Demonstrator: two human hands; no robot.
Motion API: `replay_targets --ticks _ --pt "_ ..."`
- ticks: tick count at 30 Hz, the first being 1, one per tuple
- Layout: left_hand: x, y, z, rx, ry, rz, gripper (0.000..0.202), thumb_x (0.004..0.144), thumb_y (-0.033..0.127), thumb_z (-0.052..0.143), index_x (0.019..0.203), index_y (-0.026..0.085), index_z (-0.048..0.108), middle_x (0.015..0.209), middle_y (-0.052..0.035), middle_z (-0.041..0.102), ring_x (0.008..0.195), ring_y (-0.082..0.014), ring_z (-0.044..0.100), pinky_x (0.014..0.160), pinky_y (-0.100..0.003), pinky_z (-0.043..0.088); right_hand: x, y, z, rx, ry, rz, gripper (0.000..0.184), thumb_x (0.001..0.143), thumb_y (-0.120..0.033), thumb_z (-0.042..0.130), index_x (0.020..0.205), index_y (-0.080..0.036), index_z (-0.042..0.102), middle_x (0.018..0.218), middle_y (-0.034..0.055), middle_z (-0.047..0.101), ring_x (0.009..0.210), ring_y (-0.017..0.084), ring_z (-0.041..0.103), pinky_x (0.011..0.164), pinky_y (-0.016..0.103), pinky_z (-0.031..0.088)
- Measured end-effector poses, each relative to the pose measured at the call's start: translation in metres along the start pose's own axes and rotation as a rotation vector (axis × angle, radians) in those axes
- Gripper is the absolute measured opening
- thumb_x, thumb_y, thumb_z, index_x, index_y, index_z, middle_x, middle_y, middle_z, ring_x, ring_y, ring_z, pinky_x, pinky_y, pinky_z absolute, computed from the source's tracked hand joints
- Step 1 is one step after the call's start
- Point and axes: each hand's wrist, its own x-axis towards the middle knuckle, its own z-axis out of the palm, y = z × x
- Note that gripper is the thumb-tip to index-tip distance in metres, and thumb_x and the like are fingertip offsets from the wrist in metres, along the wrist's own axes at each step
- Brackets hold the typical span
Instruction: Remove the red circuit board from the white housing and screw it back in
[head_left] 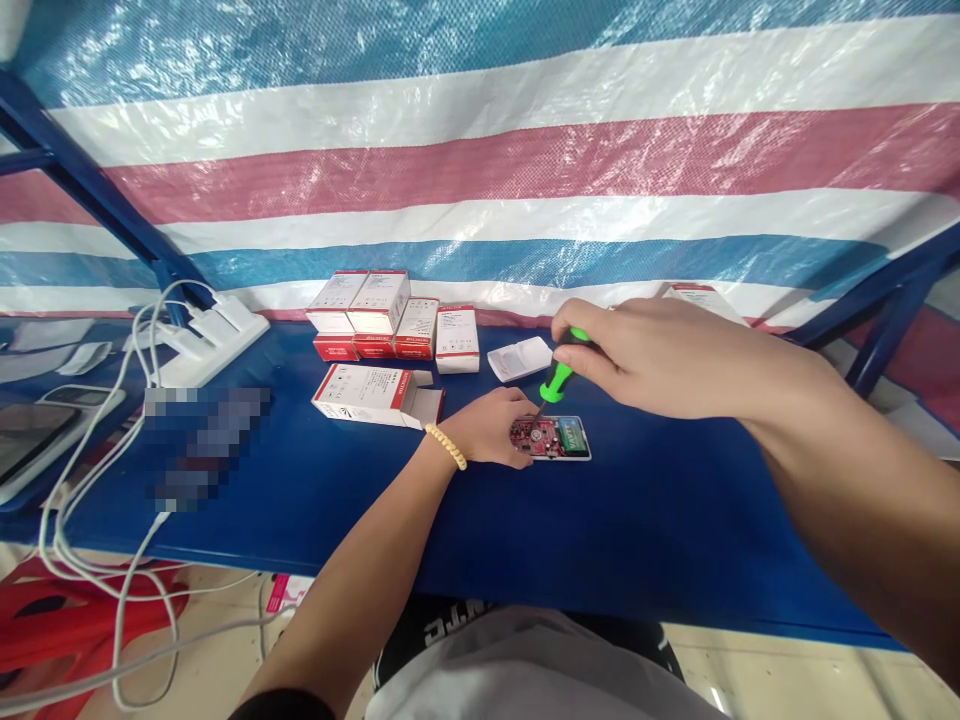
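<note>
A white-cased device (589,440) lies face up on the blue table, its red circuit board (541,437) and a small green screen (573,436) exposed. My left hand (496,428) grips the left end of the device, thumb and fingers on its two long edges. Held in my right hand (637,350) is a green and black screwdriver (556,381), tilted, with its tip down at the board. A white plastic cover (520,358) rests just behind the device. Part of the board is hidden under my left hand.
Behind stand several red and white boxes (381,300); an opened box (364,393) lies nearer. To the left are a white power strip (217,340), white cables (64,500) and a charging phone-like object, blurred out. Blue frame posts (97,190) and a striped tarp (480,160) bound the back.
</note>
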Motion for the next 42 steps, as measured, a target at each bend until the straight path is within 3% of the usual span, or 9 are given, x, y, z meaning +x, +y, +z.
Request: replay_targets --ticks 4,6,13,20,23,26,28,34,42 --pt "0.001 -0.001 0.001 0.049 -0.033 -0.017 0.054 0.063 0.043 0.073 0.108 0.016 0.061 0.102 -0.0084 0.06 0.1 -0.0278 0.055 0.086 -0.037 0.045 0.006 0.001 0.001 -0.095 0.105 0.05 0.053 0.086 -0.065 0.043 0.067 -0.02 0.061 0.052 0.0066 0.048 0.059 0.023 0.053 0.058 0.031 0.032" --pt "0.001 -0.002 0.002 0.045 -0.035 -0.028 0.059 0.063 0.044 0.073 0.114 0.016 0.06 0.103 -0.0085 0.06 0.1 -0.0276 0.055 0.086 -0.037 0.045 0.005 0.0 -0.002 -0.091 0.126 0.034 0.059 0.085 -0.069 0.042 0.06 -0.02 0.06 0.049 0.0061 0.044 0.058 0.022 0.052 0.06 0.032 0.034" --pt "0.001 -0.002 0.002 0.037 -0.026 -0.03 0.057 0.062 0.044 0.074 0.108 0.014 0.062 0.099 -0.0088 0.059 0.095 -0.0268 0.055 0.082 -0.035 0.046 -0.003 -0.001 -0.005 0.006 -0.042 -0.042 0.035 0.091 -0.043 0.04 0.112 -0.021 0.056 0.068 0.0047 0.061 0.054 0.018 0.05 0.054 0.028 0.03" --pt "0.001 -0.002 0.003 -0.006 -0.031 -0.069 0.059 0.062 0.047 0.074 0.111 0.017 0.062 0.102 -0.0083 0.058 0.099 -0.0276 0.055 0.083 -0.036 0.047 0.004 -0.002 -0.006 -0.116 0.063 0.053 0.064 0.085 -0.072 0.037 0.056 -0.019 0.055 0.049 0.0064 0.045 0.053 0.019 0.048 0.057 0.031 0.03" --pt "0.001 -0.001 0.002 -0.004 -0.022 -0.06 0.059 0.062 0.045 0.075 0.111 0.016 0.062 0.1 -0.0078 0.058 0.096 -0.0264 0.055 0.082 -0.035 0.047 0.001 -0.005 -0.011 -0.06 -0.047 0.043 0.049 0.09 -0.06 0.037 0.08 -0.02 0.064 0.06 0.0061 0.055 0.056 0.02 0.051 0.058 0.031 0.031" --pt "0.001 0.001 0.001 0.015 -0.025 -0.062 0.052 0.061 0.045 0.075 0.102 0.015 0.063 0.097 -0.0079 0.058 0.092 -0.0259 0.055 0.079 -0.035 0.047 -0.002 -0.006 -0.009 0.014 -0.1 -0.034 0.038 0.091 -0.045 0.04 0.116 -0.02 0.055 0.076 0.0061 0.063 0.06 0.019 0.053 0.056 0.029 0.031" --pt "0.001 0.002 0.0 0.024 -0.028 -0.07 0.049 0.061 0.045 0.075 0.098 0.015 0.063 0.096 -0.0083 0.058 0.091 -0.0259 0.055 0.078 -0.035 0.047 -0.001 -0.007 -0.005 -0.015 -0.065 -0.044 0.039 0.093 -0.045 0.037 0.115 -0.018 0.055 0.073 0.0068 0.062 0.059 0.019 0.053 0.055 0.028 0.029" --pt "0.001 0.0 0.002 -0.003 -0.029 -0.07 0.058 0.061 0.046 0.075 0.108 0.015 0.062 0.101 -0.0087 0.058 0.096 -0.0266 0.055 0.083 -0.035 0.046 0.008 -0.01 -0.009 -0.208 -0.009 0.115 0.065 0.088 -0.069 0.03 0.068 -0.016 0.063 0.058 0.0094 0.053 0.064 0.024 0.055 0.06 0.031 0.033" --pt "0.002 0.001 0.0 0.024 -0.042 -0.066 0.057 0.062 0.047 0.074 0.107 0.014 0.063 0.097 -0.0084 0.058 0.09 -0.0247 0.055 0.076 -0.033 0.046 0.001 -0.007 -0.008 -0.06 -0.119 0.012 0.041 0.093 -0.043 0.032 0.116 -0.017 0.053 0.07 0.0059 0.061 0.054 0.018 0.05 0.054 0.027 0.029"
